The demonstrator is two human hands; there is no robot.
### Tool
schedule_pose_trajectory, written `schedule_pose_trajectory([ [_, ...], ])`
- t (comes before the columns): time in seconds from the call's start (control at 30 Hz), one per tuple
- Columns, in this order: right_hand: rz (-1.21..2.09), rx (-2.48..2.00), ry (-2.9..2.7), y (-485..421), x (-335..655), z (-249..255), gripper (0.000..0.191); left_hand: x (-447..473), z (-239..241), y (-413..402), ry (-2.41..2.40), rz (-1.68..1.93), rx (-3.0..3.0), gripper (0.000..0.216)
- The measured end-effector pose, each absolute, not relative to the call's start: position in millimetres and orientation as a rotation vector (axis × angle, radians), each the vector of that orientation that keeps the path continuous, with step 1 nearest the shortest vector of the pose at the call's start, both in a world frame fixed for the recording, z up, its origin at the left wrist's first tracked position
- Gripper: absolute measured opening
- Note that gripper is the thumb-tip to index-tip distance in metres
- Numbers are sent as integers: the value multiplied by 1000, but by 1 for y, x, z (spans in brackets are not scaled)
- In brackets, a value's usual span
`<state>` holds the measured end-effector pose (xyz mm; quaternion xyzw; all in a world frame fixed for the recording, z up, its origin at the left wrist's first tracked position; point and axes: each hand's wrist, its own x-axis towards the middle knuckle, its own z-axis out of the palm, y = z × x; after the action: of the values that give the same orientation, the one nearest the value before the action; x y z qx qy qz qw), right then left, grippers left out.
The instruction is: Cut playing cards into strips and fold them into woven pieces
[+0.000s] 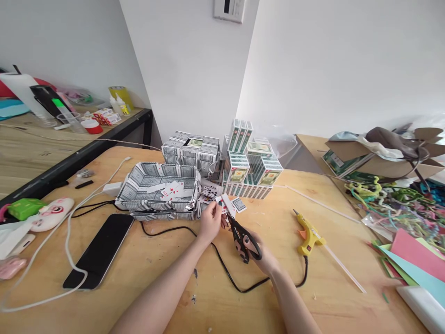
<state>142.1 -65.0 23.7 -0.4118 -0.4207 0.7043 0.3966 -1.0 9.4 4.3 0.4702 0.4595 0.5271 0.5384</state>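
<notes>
My left hand point(211, 221) pinches a playing card point(227, 204) near the middle of the table. In my right hand point(262, 255) is a pair of black scissors point(239, 236), fingers through the handles, with the blades pointing up at the card. Just beyond my hands lie loose playing cards point(239, 204), some face up and one showing its patterned back. To the left stands an open tray made of playing cards point(158, 185), with several cut card pieces point(174, 190) inside. Parts of the blades and card are hidden by my left fingers.
Stacked card boxes point(238, 169) and a card-built structure point(191, 150) stand at the back. A yellow glue gun point(308, 234) with a glue stick and black cord point(229, 278) lies right. A phone point(100, 250) and white cable point(69, 232) lie left; coloured paper point(417, 260) is far right.
</notes>
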Motion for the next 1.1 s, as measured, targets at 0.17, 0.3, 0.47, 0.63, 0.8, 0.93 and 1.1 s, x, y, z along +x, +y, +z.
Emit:
schedule_pose_trajectory([
  [0.17, 1780, -1052, -1015, -65, 138, 26, 37, -2, 1, 12, 1111, 1256, 1142, 23],
  [0.3, 1780, -1053, -1001, -66, 135, 27, 37, -3, 1, 12, 1104, 1245, 1130, 22],
  [0.47, 1773, -1050, -984, -66, 134, 26, 37, -3, 4, 11, 1091, 1249, 1118, 22],
  [0.63, 1772, -1059, -985, -66, 136, 24, 37, -2, 7, 12, 1088, 1265, 1129, 22],
  [0.8, 1783, -1068, -954, -66, 135, 26, 39, -2, 9, 12, 1091, 1288, 1117, 22],
  [0.93, 1778, -1068, -941, -67, 132, 28, 39, -2, 9, 12, 1080, 1292, 1085, 23],
  [1.1, 1782, -1073, -932, -67, 131, 29, 37, -2, 8, 12, 1089, 1284, 1098, 23],
])
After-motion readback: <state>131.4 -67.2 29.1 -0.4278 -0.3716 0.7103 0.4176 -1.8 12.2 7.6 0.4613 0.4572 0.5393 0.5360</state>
